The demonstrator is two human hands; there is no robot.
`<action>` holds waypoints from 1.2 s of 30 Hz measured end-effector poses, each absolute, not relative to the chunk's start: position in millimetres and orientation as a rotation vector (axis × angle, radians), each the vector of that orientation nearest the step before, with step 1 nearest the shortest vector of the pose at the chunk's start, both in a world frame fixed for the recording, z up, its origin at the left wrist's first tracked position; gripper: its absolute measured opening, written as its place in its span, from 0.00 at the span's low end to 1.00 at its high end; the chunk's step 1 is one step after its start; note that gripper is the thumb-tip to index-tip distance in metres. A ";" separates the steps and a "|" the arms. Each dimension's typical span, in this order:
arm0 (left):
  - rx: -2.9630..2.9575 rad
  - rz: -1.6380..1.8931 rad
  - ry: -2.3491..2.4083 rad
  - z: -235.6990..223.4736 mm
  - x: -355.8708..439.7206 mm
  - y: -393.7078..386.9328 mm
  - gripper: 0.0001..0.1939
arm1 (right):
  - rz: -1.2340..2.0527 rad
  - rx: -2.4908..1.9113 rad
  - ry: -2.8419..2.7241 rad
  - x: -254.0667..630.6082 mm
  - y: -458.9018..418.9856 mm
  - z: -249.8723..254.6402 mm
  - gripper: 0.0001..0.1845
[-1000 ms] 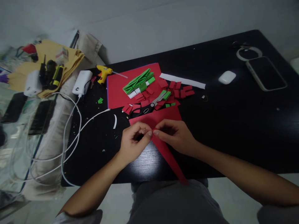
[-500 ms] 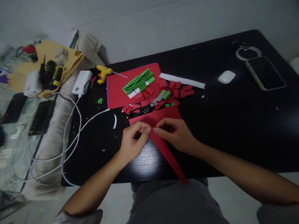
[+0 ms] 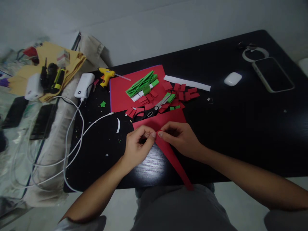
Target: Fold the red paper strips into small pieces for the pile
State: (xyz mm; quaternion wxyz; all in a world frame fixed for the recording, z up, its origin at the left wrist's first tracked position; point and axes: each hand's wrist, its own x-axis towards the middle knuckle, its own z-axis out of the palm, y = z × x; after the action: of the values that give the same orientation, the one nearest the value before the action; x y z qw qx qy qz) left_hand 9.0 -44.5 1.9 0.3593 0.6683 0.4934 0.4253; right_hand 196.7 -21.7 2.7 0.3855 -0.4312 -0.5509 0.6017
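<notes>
A sheet of red paper point(image 3: 160, 119) lies on the black table under both hands, and a long red strip point(image 3: 174, 160) hangs from it toward the table's front edge. My left hand point(image 3: 140, 141) pinches the red paper between thumb and index finger. Close beside it, my right hand point(image 3: 179, 138) pinches the same paper, fingertips nearly touching the left ones. Just beyond the sheet rest black-handled scissors point(image 3: 154, 110) among cut red paper pieces point(image 3: 185, 93). Behind them a folded green paper bundle point(image 3: 143, 84) sits on a larger red sheet point(image 3: 117, 96).
A yellow glue gun point(image 3: 106, 76) and a white power bank point(image 3: 84, 85) with cables stand at the left. A white paper strip point(image 3: 187, 82) lies behind the scraps. Toward the right are a white earbud case point(image 3: 233, 79) and a phone point(image 3: 273, 75).
Almost nothing differs. Both hands keep their pinch on the red paper in the same place, and the view has shifted very slightly.
</notes>
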 end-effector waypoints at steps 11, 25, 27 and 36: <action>1.704 1.089 1.295 1.8 9.7 -46.0 0.08 | 1.529 -1.123 -1.411 196.6 -22.6 4.4 0.07; 1.636 1.107 1.268 1.7 9.4 -46.8 0.08 | 1.543 -1.086 -1.408 197.3 -21.8 4.4 0.08; 1.614 1.108 1.261 1.5 9.2 -46.9 0.08 | 1.547 -1.082 -1.409 197.6 -21.6 4.5 0.08; 1.603 1.122 1.258 1.4 10.4 -46.1 0.08 | 1.530 -1.098 -1.421 197.7 -22.1 4.3 0.08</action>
State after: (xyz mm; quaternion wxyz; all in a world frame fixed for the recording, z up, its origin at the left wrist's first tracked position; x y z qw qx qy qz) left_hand 10.4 -46.1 1.4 0.3965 0.6326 0.4965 0.4428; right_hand 197.7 -22.1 4.3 0.3812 -0.4303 -0.5569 0.5995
